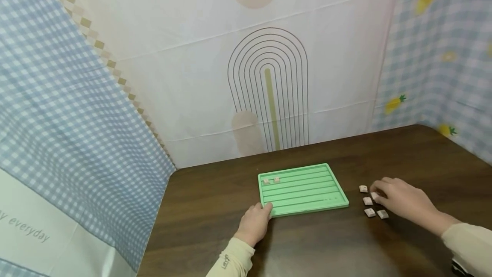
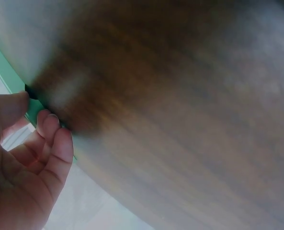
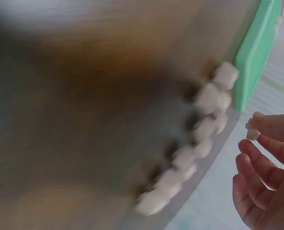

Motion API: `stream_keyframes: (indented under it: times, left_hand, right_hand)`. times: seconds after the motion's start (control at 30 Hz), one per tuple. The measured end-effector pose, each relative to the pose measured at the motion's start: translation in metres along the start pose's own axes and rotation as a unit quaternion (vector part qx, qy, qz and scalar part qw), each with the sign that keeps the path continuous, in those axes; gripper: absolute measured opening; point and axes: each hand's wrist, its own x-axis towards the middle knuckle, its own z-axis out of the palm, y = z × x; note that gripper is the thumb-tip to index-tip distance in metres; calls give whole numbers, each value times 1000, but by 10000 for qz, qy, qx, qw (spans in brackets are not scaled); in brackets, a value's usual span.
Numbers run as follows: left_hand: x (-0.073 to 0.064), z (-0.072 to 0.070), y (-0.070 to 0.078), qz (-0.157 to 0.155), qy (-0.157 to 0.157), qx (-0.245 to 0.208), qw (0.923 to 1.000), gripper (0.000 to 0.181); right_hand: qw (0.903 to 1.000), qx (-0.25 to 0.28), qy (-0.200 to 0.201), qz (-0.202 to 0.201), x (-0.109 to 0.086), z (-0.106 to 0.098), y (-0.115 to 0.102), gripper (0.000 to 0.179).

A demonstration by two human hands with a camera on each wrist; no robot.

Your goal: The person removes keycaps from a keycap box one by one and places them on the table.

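Observation:
A green ridged tray (image 1: 303,193) lies on the dark wooden table, with two small whitish keycaps (image 1: 276,179) in its upper left. My left hand (image 1: 253,224) grips the tray's near left corner, thumb on top and fingers at the edge; the left wrist view shows this green rim (image 2: 5,72) close up. To the right of the tray, my right hand (image 1: 403,200) pinches one keycap (image 3: 252,131) between thumb and fingertip. Several loose keycaps (image 1: 370,212) sit on the table beside that hand; the right wrist view shows them blurred in a row (image 3: 206,99).
The wooden table (image 1: 200,208) has a rounded far right corner. Behind it hangs a white printed cloth (image 1: 192,97), with blue checked cloth (image 1: 77,97) on the left and more, with pineapples, on the right.

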Motion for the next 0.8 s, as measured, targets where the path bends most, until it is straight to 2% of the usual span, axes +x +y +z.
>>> stream_keyframes:
  times: [0.17, 0.3, 0.63, 0.8]
  left_hand:
    - [-2, 0, -4, -53, -8, -13, 10000, 14]
    - [-4, -1, -6, -75, -57, -31, 10000, 14]
    - [-3, -2, -5, -61, 19, -133, 9999, 15]
    - [-1, -4, -1, -3, -21, -159, 9999, 14]
  right_hand:
    - [9999, -131, -55, 72, -17, 9, 19, 13]
    - [9997, -236, -44, -53, -25, 20, 24, 14]
    - [9989, -431, 77, -176, -29, 30, 25, 13]
    - [9992, -408, -29, -22, -30, 26, 27, 15]
